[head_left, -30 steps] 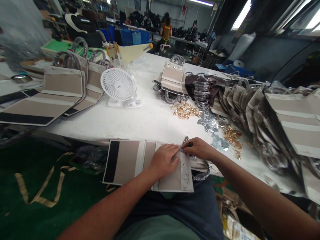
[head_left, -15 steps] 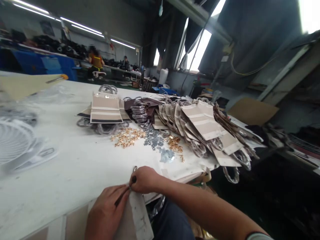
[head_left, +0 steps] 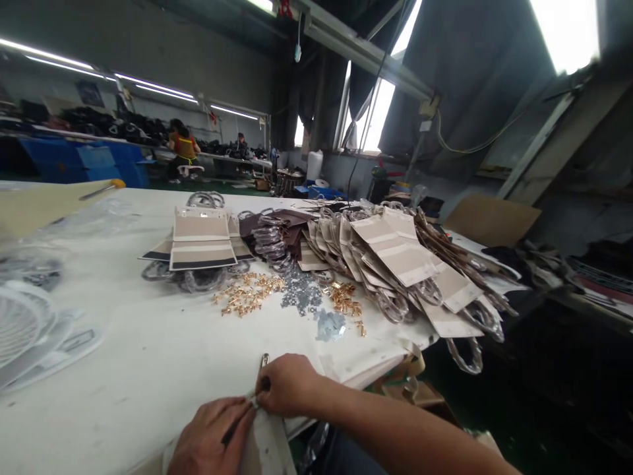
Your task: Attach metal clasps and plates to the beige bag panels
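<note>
At the near edge of the table, my left hand point(head_left: 212, 435) is closed on the edge of a beige fabric panel point(head_left: 270, 439). A dark strip shows between its fingers. My right hand point(head_left: 289, 386) is a fist beside it, wrapped around a small tool with a metal end point(head_left: 265, 360) sticking out above and a dark tip below the thumb side. The tool's kind is hidden by the fingers. Both hands meet at the panel's top edge. Beyond them lie gold-coloured metal fittings point(head_left: 247, 293), grey metal plates point(head_left: 299, 290) and paler flat plates point(head_left: 330, 324).
Striped beige bag panels with plastic-wrapped handles point(head_left: 395, 247) are heaped at the right. A smaller stack point(head_left: 202, 241) stands further left, beside dark brown panels point(head_left: 291, 227). A white fan point(head_left: 30, 336) lies at far left. Co-workers point(head_left: 182, 145) are in the background.
The view has tilted up, so the table and my hands sit lower in the picture. My hands stay together at the panel's edge, with little change in grip.
</note>
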